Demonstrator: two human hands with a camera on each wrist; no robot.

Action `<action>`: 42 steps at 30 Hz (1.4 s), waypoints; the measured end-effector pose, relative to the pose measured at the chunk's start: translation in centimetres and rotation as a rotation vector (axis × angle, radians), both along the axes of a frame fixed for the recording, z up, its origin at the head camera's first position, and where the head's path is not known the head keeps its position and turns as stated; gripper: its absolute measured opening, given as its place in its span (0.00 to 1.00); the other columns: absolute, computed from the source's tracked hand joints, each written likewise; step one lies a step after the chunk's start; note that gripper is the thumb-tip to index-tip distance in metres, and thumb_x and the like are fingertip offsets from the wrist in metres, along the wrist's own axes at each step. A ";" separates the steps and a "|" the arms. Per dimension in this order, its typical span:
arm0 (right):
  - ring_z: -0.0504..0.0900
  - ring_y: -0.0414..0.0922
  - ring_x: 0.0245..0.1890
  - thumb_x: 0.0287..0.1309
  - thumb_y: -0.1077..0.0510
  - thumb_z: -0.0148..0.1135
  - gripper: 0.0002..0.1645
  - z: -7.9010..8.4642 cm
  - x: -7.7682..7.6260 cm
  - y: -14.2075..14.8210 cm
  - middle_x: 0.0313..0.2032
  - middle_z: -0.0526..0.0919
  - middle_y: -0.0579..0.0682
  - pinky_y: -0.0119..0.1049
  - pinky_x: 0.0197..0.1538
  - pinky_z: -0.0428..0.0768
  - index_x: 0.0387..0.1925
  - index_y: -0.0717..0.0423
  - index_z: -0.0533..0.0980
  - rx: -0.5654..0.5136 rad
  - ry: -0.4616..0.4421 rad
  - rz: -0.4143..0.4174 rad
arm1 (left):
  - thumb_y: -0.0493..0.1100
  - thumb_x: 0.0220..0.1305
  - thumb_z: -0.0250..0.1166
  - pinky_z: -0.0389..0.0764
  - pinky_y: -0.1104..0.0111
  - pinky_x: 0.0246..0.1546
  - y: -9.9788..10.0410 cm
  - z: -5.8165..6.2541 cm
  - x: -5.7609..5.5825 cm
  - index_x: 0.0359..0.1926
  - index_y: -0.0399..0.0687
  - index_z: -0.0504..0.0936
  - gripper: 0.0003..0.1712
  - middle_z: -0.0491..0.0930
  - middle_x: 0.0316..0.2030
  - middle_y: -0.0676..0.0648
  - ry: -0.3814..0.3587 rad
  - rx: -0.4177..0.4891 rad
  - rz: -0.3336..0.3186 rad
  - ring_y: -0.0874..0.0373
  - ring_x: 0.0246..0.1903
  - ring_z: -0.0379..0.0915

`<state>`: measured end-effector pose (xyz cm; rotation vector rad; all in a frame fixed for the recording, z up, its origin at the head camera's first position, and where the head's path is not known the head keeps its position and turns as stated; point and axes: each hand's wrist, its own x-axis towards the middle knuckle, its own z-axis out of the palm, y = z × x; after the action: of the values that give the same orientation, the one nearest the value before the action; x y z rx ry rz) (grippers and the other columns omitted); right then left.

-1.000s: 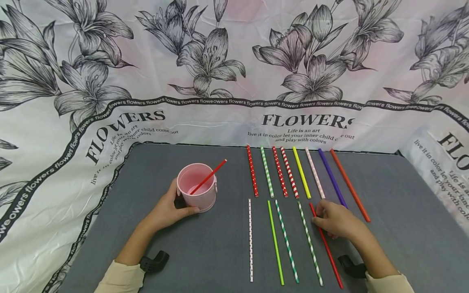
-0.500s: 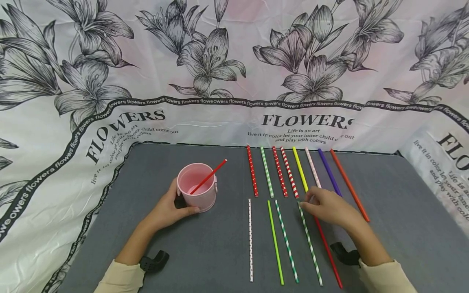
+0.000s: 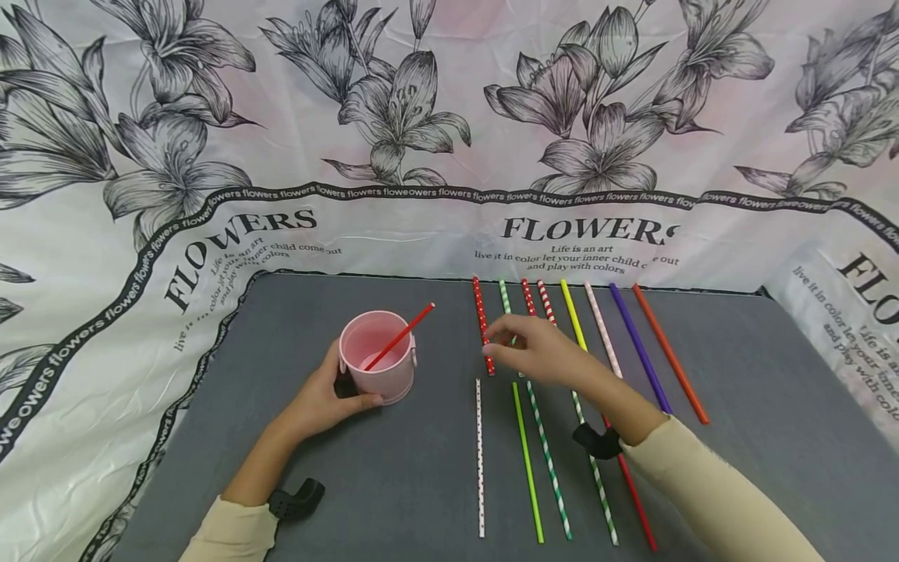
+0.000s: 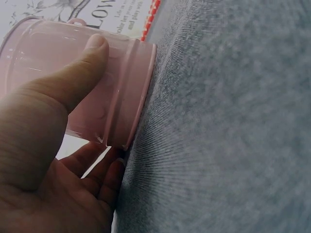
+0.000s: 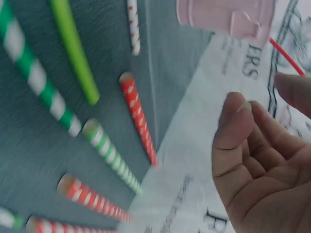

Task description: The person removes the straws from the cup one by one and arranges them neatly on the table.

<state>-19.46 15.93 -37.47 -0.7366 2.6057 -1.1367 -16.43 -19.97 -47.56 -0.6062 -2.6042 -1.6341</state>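
Note:
My left hand (image 3: 321, 407) holds a small pink bucket (image 3: 390, 384) by its side, thumb on the near side and fingers beyond it. A plain red straw (image 3: 414, 322) leans in the bucket, its top above the rim. In the left wrist view the bucket stands on the grey table. My right hand (image 3: 539, 348) hovers over the back row of straws, its fingertips near a red dotted straw (image 3: 479, 300). Thumb and fingers (image 5: 233, 127) are bent and apart in the right wrist view, with nothing between them.
Two rows of paper and plain straws lie to the right: a white dotted straw (image 3: 481, 460), a lime straw (image 3: 528, 468), a yellow straw (image 3: 571, 308), a purple straw (image 3: 635, 336), an orange straw (image 3: 667, 347) and others. A flower-printed cloth (image 3: 421, 234) borders the grey table (image 3: 393, 484).
My right hand has moved left, from the red straw in the front row across to the red dotted straw at the back. The left hand and bucket have stayed put.

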 end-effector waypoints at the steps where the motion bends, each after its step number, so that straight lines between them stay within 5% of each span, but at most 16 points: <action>1: 0.80 0.46 0.33 0.66 0.53 0.65 0.16 -0.1 -0.4 -0.6 0.39 0.83 0.46 0.42 0.37 0.79 0.51 0.56 0.80 -0.031 -0.017 0.008 | 0.44 0.48 0.82 0.69 0.50 0.56 0.0 0.0 0.0 0.73 0.53 0.55 0.57 0.70 0.62 0.48 0.000 -0.006 0.003 0.54 0.56 0.65; 7: 0.82 0.55 0.35 0.65 0.57 0.67 0.20 -1.2 -1.7 -4.2 0.40 0.82 0.51 0.45 0.33 0.82 0.57 0.57 0.79 -0.278 -0.105 0.044 | 0.44 0.49 0.82 0.69 0.48 0.56 0.1 0.0 0.0 0.72 0.52 0.56 0.56 0.69 0.62 0.48 -0.004 -0.010 -0.002 0.53 0.56 0.65; 12: 0.82 0.49 0.34 0.63 0.61 0.67 0.19 -1.7 -2.0 -6.6 0.39 0.83 0.51 0.43 0.31 0.82 0.55 0.58 0.80 -0.397 -0.116 0.045 | 0.44 0.49 0.81 0.68 0.46 0.59 0.1 0.0 -0.2 0.73 0.53 0.54 0.57 0.67 0.64 0.48 -0.001 0.000 -0.014 0.52 0.59 0.64; 21: 0.76 0.49 0.25 0.65 0.62 0.66 0.15 -1.9 -1.8 -8.9 0.35 0.84 0.60 0.36 0.26 0.77 0.51 0.65 0.82 -0.412 -0.031 0.083 | 0.44 0.48 0.82 0.68 0.49 0.57 0.0 0.2 -0.1 0.74 0.51 0.53 0.58 0.68 0.63 0.46 0.006 -0.003 -0.002 0.52 0.57 0.64; 25: 0.76 0.45 0.27 0.64 0.63 0.66 0.15 -2.0 -1.5 -9.5 0.37 0.86 0.56 0.33 0.31 0.77 0.51 0.65 0.82 -0.415 0.001 0.075 | 0.44 0.48 0.82 0.68 0.50 0.55 0.0 0.2 0.0 0.73 0.51 0.54 0.58 0.69 0.61 0.46 0.010 -0.016 0.006 0.53 0.55 0.65; 31: 0.77 0.46 0.34 0.68 0.64 0.62 0.11 -1.6 -0.8 -9.8 0.41 0.83 0.52 0.37 0.35 0.78 0.49 0.63 0.80 -0.433 0.203 0.121 | 0.45 0.49 0.82 0.69 0.53 0.55 0.0 -0.1 -0.1 0.72 0.49 0.55 0.56 0.70 0.61 0.45 0.014 -0.018 0.003 0.53 0.55 0.65; 35: 0.79 0.48 0.31 0.74 0.65 0.51 0.08 -0.5 -0.7 -9.7 0.42 0.83 0.55 0.38 0.30 0.78 0.50 0.62 0.71 -0.532 0.269 0.147 | 0.44 0.49 0.82 0.68 0.50 0.57 0.0 -0.1 -0.1 0.73 0.50 0.54 0.57 0.68 0.63 0.44 0.013 0.003 -0.007 0.51 0.57 0.65; 42: 0.80 0.49 0.23 0.77 0.67 0.41 0.08 0.9 -0.6 -9.3 0.36 0.83 0.66 0.39 0.24 0.79 0.51 0.68 0.62 -0.814 0.225 0.088 | 0.43 0.48 0.82 0.68 0.52 0.54 -0.1 -0.1 -0.1 0.72 0.49 0.56 0.56 0.70 0.61 0.44 0.015 0.006 0.003 0.53 0.55 0.64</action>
<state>-20.07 6.64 -36.53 -1.1554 2.1694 -2.2199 -16.52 -20.03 -47.64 -0.6118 -2.5876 -1.6299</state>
